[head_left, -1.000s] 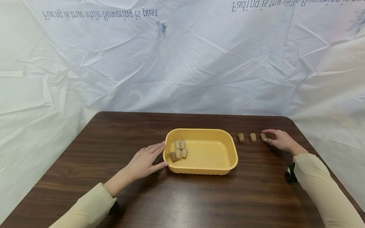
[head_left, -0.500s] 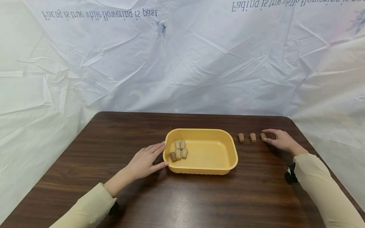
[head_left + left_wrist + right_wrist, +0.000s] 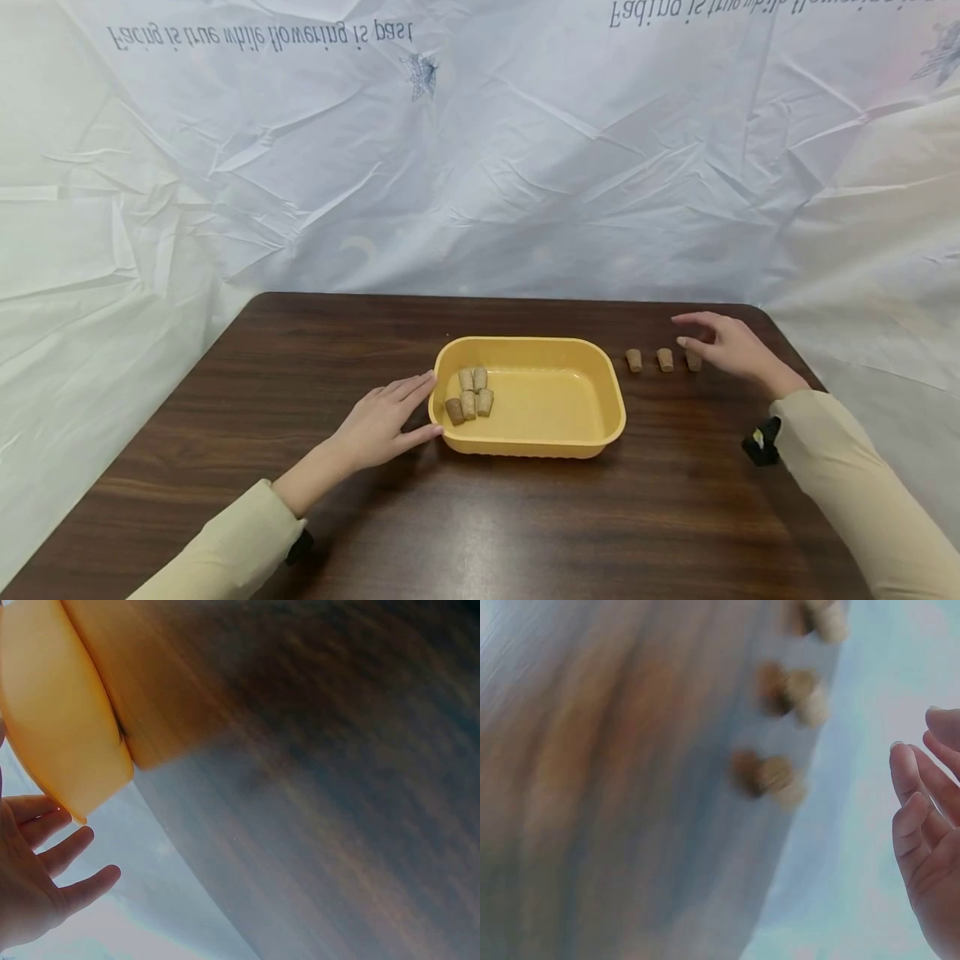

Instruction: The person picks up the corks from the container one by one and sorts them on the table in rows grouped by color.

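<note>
The head view is bright and fairly sharp, with glare on the table [image 3: 465,533] at six o'clock. The left-wrist view is dim toward one, blown out near seven. The right-wrist view blurs the corks [image 3: 776,775]; its sheet [image 3: 877,667] looks washed out toward two.

creased white sheeting [image 3: 480,183] behind | dark wood-grain table [image 3: 187,433] | faint print [image 3: 364,244], possibly moon

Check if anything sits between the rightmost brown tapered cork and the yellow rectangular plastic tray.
Yes: two corks of the same row, the middle cork and the left cork, sit in line between the rightmost cork and the tray.
</note>
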`<state>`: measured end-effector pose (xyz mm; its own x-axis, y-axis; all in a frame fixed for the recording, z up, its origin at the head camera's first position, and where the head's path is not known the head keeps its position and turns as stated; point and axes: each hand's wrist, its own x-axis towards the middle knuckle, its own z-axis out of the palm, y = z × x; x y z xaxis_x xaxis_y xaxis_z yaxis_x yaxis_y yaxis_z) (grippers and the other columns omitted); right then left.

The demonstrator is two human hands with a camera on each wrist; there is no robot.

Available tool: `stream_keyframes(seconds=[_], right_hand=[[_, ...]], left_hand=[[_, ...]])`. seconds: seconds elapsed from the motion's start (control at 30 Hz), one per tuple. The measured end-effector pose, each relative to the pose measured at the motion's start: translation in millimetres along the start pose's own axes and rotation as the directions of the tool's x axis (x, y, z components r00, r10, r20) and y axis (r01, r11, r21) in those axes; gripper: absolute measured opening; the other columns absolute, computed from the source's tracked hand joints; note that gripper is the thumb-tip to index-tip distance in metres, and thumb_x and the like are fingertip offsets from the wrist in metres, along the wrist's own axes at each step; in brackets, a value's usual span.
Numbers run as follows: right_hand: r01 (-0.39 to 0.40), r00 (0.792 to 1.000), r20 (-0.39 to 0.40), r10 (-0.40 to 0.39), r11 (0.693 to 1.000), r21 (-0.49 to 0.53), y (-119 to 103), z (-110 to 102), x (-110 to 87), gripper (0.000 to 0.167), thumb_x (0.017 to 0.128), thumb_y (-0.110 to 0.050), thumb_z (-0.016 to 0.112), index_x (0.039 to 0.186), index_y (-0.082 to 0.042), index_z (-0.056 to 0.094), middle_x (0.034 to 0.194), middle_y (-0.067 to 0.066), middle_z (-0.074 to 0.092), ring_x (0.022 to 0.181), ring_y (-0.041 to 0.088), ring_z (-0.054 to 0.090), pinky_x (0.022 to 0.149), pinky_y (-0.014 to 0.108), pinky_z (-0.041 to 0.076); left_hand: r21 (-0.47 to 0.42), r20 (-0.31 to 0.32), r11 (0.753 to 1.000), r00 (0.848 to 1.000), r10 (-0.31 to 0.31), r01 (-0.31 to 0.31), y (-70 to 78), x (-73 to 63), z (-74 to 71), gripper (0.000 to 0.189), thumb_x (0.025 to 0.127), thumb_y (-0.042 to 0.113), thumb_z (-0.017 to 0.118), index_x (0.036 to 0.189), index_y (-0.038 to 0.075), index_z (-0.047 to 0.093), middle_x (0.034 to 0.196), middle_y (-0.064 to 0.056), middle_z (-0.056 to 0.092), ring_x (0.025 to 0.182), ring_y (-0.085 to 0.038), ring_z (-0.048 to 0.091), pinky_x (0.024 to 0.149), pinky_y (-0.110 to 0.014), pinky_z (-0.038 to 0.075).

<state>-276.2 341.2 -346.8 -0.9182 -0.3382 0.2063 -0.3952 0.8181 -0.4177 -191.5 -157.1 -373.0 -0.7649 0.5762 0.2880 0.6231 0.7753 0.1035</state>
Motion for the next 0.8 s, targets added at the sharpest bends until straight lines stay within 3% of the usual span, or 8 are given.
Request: stream_keyframes(seconds=[0.17,0.37,0.8], right_hand=[[0.099,0.995,-0.016,-0.099,0.995,0.024,-29,-4,11.4,0.037,0.088,-0.022,0.055,0.123,-0.008,0.051,0.104,0.009,0.056,0.070,0.017,0.053,0.051,0.032,0.041],[0.281,0.960,-0.021,-0.280,0.959,0.029,-64,-7,28.9,0.035,0.087,-0.019,0.058,0.120,-0.009,0.054,0.111,0.006,0.056,0.073,0.010,0.053,0.057,0.030,0.042],[0.395,0.905,0.126,-0.406,0.913,0.102,-140,5,66.5,0.039,0.086,-0.030,0.058,0.120,-0.012,0.055,0.104,-0.001,0.058,0.070,0.008,0.050,0.060,0.030,0.042]], left_hand=[[0.001,0.004,1.000,1.000,-0.001,0.001,-0.3,0.5,-0.5,0.070,0.084,0.057,0.044,0.134,0.008,0.039,0.135,-0.006,0.038,0.117,-0.025,0.040,0.085,-0.049,0.036],[-0.002,0.014,1.000,1.000,-0.005,0.005,0.2,0.7,-1.5,0.071,0.085,0.057,0.043,0.135,0.008,0.038,0.135,-0.006,0.037,0.117,-0.026,0.040,0.086,-0.049,0.036],[-0.010,0.000,1.000,1.000,0.001,-0.001,0.5,0.2,-1.7,0.070,0.085,0.056,0.044,0.134,0.007,0.039,0.134,-0.007,0.039,0.116,-0.026,0.041,0.085,-0.051,0.036]])
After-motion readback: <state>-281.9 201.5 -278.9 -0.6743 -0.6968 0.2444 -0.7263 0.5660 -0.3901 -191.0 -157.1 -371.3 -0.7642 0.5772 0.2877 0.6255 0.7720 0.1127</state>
